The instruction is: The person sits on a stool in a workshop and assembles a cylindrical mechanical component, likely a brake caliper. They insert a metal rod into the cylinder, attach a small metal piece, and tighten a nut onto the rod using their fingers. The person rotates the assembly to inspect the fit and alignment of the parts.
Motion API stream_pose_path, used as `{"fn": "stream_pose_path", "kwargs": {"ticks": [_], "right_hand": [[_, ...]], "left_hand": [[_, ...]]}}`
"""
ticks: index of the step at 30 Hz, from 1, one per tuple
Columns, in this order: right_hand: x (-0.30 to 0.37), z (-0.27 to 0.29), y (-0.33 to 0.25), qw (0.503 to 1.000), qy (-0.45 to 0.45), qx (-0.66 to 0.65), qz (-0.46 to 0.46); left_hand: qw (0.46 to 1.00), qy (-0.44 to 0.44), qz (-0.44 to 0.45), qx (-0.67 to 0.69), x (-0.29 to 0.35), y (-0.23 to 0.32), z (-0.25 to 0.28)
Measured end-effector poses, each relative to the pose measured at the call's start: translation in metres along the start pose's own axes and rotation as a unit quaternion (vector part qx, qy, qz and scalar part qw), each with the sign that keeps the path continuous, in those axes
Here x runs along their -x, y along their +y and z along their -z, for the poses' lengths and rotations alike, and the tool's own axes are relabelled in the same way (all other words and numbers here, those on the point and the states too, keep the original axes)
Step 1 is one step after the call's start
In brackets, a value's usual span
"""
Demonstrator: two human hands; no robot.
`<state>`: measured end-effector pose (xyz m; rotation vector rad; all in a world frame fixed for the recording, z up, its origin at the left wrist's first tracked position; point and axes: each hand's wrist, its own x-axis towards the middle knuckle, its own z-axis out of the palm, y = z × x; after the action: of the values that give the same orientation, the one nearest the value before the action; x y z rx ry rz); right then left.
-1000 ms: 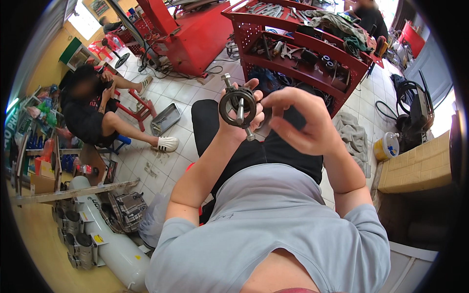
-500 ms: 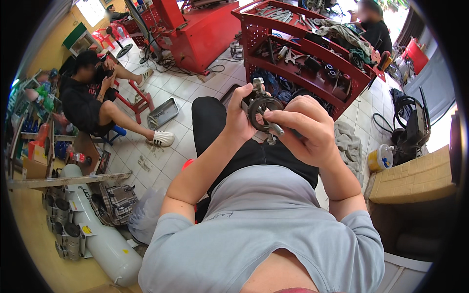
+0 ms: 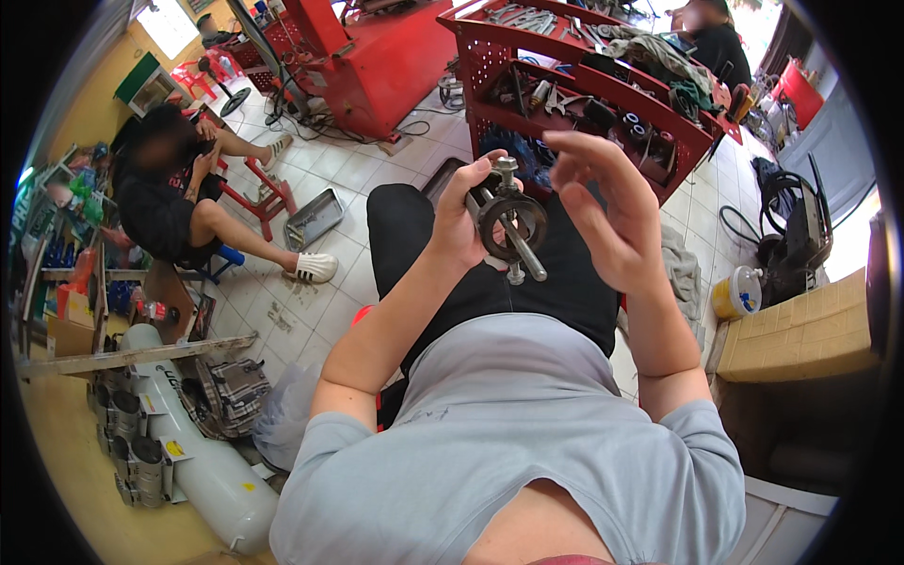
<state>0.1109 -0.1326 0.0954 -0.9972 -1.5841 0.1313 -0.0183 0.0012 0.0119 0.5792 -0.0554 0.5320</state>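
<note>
My left hand (image 3: 459,226) is closed round a metal ring assembly (image 3: 522,245), held upright over my lap. It has a dark thick ring, a steel rod sticking out through the middle toward me, and bolt heads at its top and bottom. The palm and fingers hide its left and back side. Just to the right, my right hand (image 3: 610,221) is raised with its fingers stretched and apart, slightly blurred at the tips, touching nothing.
Ahead stands a red tool cart (image 3: 565,127) loaded with wrenches, tools and cloths. A metal tray (image 3: 315,218) lies on the tiled floor near a seated person (image 3: 160,188). To the right are a yellow-white bucket (image 3: 734,298) and a black machine with hose (image 3: 796,226).
My right hand has let go of the rod and moved up and right, its fingers opening out. The ring assembly stays in my left hand, with its ring and rod more in view.
</note>
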Motion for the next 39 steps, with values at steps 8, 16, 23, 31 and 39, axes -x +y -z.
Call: {"fn": "stream_pose_path", "kwargs": {"ticks": [8, 16, 23, 31, 39], "right_hand": [[-0.005, 0.002, 0.013, 0.988, -0.104, -0.095, -0.066], [-0.007, -0.004, 0.004, 0.982, -0.051, -0.144, -0.108], [-0.004, 0.005, 0.005, 0.980, -0.125, -0.094, -0.126], [-0.004, 0.003, 0.004, 0.986, -0.107, -0.096, -0.086], [-0.004, 0.003, 0.005, 0.980, -0.100, -0.153, -0.074]], "left_hand": [[0.999, 0.033, 0.026, -0.033, 0.001, -0.012, -0.011], [0.997, -0.041, 0.019, -0.070, -0.001, -0.008, -0.016], [0.992, 0.037, 0.010, -0.122, -0.001, -0.011, 0.001], [0.994, 0.023, -0.002, -0.105, -0.001, -0.011, 0.001], [0.996, 0.027, -0.013, -0.084, -0.005, -0.015, 0.010]]}}
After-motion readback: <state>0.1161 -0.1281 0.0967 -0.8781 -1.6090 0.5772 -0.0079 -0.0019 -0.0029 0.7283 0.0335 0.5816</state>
